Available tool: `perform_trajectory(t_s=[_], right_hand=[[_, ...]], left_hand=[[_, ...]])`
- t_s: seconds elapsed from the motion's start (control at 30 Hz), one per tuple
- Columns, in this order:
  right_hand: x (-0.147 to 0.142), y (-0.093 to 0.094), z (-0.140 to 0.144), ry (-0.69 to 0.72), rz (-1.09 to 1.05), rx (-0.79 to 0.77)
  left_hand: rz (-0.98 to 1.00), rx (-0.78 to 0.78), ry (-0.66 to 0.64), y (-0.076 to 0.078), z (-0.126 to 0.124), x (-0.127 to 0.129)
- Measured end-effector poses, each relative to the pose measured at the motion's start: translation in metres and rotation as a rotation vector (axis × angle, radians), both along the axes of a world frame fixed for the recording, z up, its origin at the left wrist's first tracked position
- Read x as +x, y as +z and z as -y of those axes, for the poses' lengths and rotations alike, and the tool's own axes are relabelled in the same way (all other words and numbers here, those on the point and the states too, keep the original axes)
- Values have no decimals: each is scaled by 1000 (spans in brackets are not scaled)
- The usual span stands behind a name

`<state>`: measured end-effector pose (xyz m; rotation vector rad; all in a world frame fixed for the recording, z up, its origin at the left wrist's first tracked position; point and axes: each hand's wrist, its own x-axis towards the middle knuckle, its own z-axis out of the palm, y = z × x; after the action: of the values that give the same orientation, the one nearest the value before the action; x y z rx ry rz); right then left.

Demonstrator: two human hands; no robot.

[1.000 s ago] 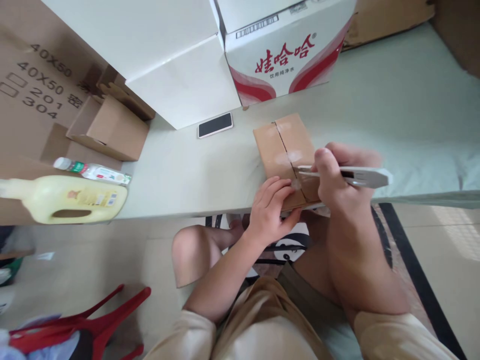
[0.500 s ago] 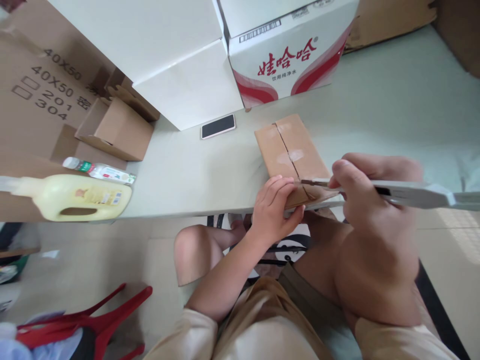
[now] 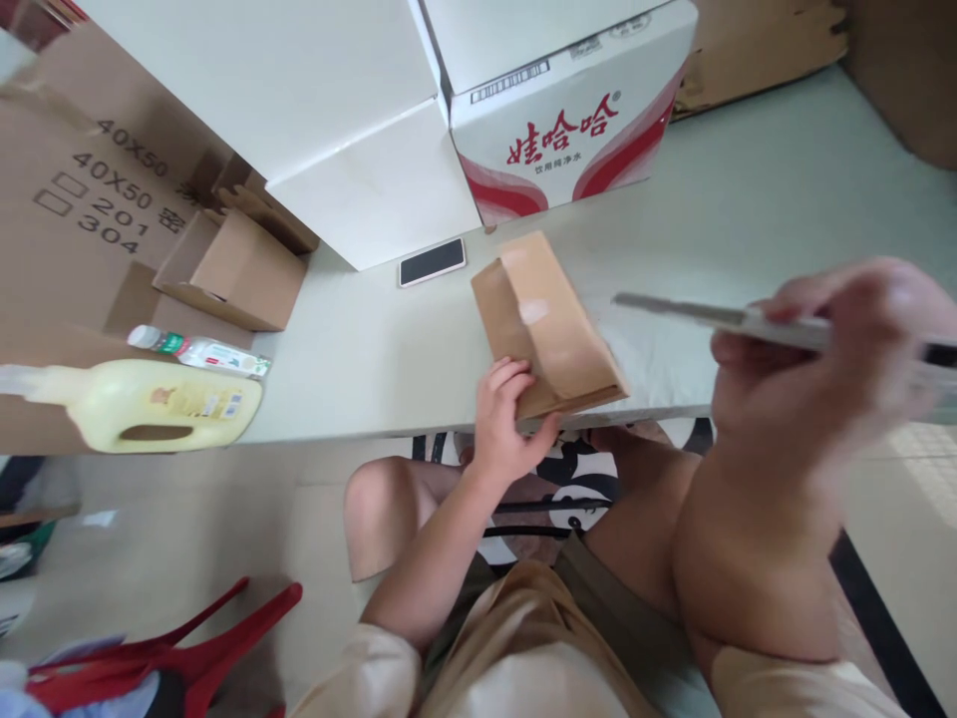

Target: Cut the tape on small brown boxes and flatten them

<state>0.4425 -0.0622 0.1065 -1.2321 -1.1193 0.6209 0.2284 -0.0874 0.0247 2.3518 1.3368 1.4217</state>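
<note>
The knife (image 3: 718,315) has come off the small cardboard box (image 3: 544,324): half a second ago its blade lay on the taped seam, now the right hand (image 3: 829,349) holds it clenched in the air, well to the right of the box. The cut along the top seems finished. The box has turned and tipped at the near edge of the table (image 3: 748,209), the left hand (image 3: 504,424) gripping its near corner. Its flaps stay shut, so its contents are hidden. The open brown box (image 3: 228,269) at the left shows nothing inside.
</note>
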Motion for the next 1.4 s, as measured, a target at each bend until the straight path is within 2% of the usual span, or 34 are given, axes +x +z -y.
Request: perform_trajectory(t_s=[0.07,0.1,0.27,0.37,0.47,0.6,0.7,0.77,0.9,1.03,1.17,1.27,1.33,1.4], right_hand=[[-1,-13,-22,-120,-63,87],[-2,-20,-32,-126,-40,71],[-16,-48,-55,91,244,-191],[-25,-54,-56,240,376,-266],[-32,-61,-57,262,520,-392],[-36,-71,-60,251,626,-624],[-38,-75,-62,238,687,-665],[-39,-72,-63,243,700,-625],[-39,-54,-60,421,590,-549],[-35,-39,-55,513,350,-592],[-27,-42,-50,722,95,-442],[-24,-49,-50,859,32,-322],[-24,-52,-51,884,32,-265],[-25,-53,-52,850,62,-267]], left_hand=[[57,-77,56,-8,6,-21],[124,-149,99,-13,9,-32],[744,-524,275,-34,16,-71],[1086,-606,308,-32,10,-80],[1318,-599,361,-21,2,-88],[1280,-501,353,-3,-8,-98],[1243,-512,306,5,-11,-102],[1247,-551,285,6,-10,-103],[1187,-717,213,1,-2,-100],[1121,-683,176,-8,3,-98],[1183,-654,168,-8,0,-98],[1169,-652,157,-6,-2,-98],[1161,-646,179,-8,-3,-99],[1160,-643,223,-10,-4,-100]])
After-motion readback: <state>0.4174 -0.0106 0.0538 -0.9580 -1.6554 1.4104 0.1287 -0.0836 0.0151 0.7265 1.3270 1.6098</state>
